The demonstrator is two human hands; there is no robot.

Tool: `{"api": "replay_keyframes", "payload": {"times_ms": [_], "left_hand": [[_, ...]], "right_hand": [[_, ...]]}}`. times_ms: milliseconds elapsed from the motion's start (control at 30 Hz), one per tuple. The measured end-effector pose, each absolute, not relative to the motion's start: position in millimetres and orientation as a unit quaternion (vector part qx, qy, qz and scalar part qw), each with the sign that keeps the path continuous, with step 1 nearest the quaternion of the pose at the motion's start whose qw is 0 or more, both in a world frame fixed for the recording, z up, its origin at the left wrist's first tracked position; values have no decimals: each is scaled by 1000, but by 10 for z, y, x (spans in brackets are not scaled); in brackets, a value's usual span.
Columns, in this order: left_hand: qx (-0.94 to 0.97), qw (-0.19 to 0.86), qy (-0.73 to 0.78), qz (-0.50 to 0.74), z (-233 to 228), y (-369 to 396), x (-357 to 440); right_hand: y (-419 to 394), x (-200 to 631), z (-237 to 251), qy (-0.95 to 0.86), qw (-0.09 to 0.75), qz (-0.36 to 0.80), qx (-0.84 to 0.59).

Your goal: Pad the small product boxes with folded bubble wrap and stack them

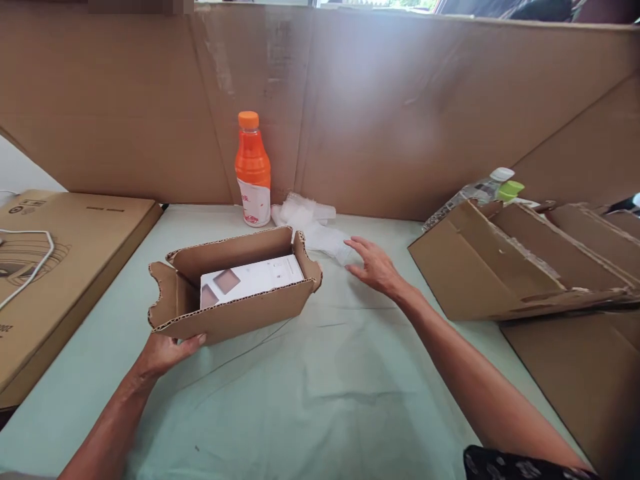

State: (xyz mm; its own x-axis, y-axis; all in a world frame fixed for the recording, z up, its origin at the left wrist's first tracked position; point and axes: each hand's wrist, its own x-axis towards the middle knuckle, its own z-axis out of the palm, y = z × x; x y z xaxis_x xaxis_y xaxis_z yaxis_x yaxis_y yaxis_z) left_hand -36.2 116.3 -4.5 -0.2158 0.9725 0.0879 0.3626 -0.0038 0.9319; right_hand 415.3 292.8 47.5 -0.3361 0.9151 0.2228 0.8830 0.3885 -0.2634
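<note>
A pale green cloth (320,400) is covering the table nearest the camera, lying wrinkled under both forearms. The left hand (163,353) is gripping the near lower corner of a small open brown corrugated cardboard box (235,313), thumb curling up against its front wall and the other fingers tucked underneath (they are hidden, so how far they are reaching cannot be told). Inside the box a flat white carton with brown square patches (250,280) is lying, leaning a little toward the back wall. The right hand (375,267) is stretching out flat over the cloth, fingers spread and holding nothing, its fingertips just beside a crumpled clear plastic wrapper (310,223). Behind the wrapper an orange plastic drink bottle with an orange cap (253,170) is standing upright against a tall brown cardboard wall (400,113). To the right a stack of folded brown cardboard pieces (520,267) is lying, with a clear plastic bottle (475,193) resting on its side behind it. On the left a large flat brown cardboard package (75,253) is sitting with a white cable (35,263) looping over it.
</note>
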Motion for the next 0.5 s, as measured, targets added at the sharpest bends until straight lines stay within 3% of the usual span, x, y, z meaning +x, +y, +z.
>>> {"api": "replay_keyframes", "payload": {"times_ms": [167, 333, 500], "left_hand": [[485, 344, 654, 467, 78, 1342, -216], [456, 337, 621, 541, 121, 1393, -18], [419, 170, 689, 567, -21, 778, 431]], "right_hand": [[3196, 3979, 150, -814, 108, -32, -569], [3083, 3977, 463, -815, 119, -61, -564], [2324, 4033, 961, -856, 28, -139, -498]]}}
